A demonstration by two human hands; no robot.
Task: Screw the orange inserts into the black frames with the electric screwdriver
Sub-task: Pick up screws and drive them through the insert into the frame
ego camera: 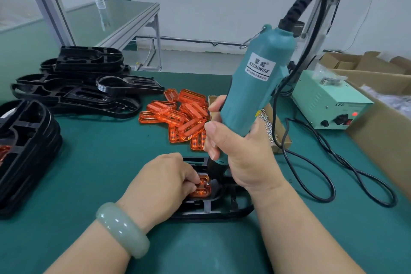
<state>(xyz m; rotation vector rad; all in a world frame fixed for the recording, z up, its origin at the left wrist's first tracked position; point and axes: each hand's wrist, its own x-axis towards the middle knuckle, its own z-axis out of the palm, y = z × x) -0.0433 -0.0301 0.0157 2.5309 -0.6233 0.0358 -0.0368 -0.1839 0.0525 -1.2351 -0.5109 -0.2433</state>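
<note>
The step in hand appears to be the driving of a screw: near the middle of the front edge of the green table [100, 162], one black frame [222, 209] lies flat with an orange insert [203, 188] seated in it. The left hand [164, 182] pinches this insert with curled fingers, and the right hand [235, 151] has its fingers wrapped tightly around the electric screwdriver [251, 87], which stands almost upright with its dark tip at the insert. The next move, I judge, calls for a straight downward push, with the insert kept from turning.

KEENWISE: screwdriver [255, 95] (pwr box [329, 104]: LED)
</note>
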